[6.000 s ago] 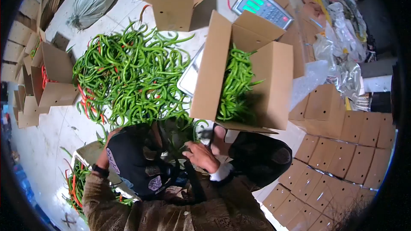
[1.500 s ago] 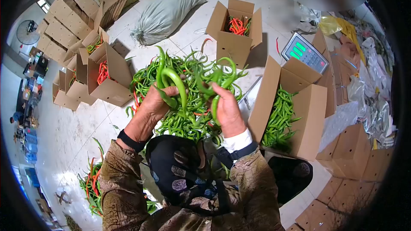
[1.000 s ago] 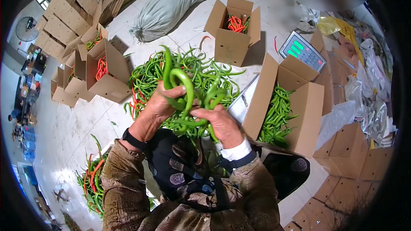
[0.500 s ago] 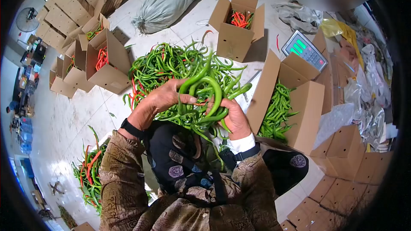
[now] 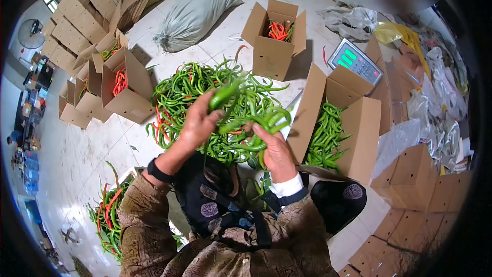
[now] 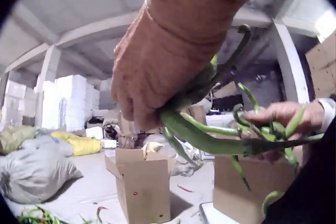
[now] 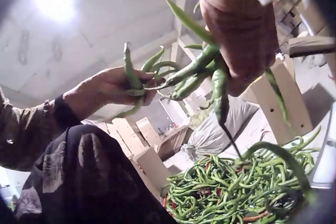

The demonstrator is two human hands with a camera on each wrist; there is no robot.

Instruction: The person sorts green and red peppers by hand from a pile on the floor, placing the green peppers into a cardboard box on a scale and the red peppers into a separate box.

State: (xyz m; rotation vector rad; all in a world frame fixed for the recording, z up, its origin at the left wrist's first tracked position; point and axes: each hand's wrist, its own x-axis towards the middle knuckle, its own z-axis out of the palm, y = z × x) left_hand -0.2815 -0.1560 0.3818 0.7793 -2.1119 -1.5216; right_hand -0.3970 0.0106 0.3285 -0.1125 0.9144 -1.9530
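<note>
My left hand grips long green chili peppers, blurred in the head view, above the near side of a big chili pile. In the left wrist view its fingers curl over several curved chilies. To its right, my right hand holds a bunch of green chilies between thumb and fingers. The right wrist view shows that bunch sticking out of the fist toward the left hand. A gap separates the hands.
A carton part filled with green chilies stands at right, by a scale display. Cartons with red chilies stand behind and left. More mixed chilies lie at lower left. Stacked cartons fill the lower right.
From low by the lap, both hands have come up over the pile with chilies. In the last half second the left hand has drawn left, away from the right hand, taking chilies along.
</note>
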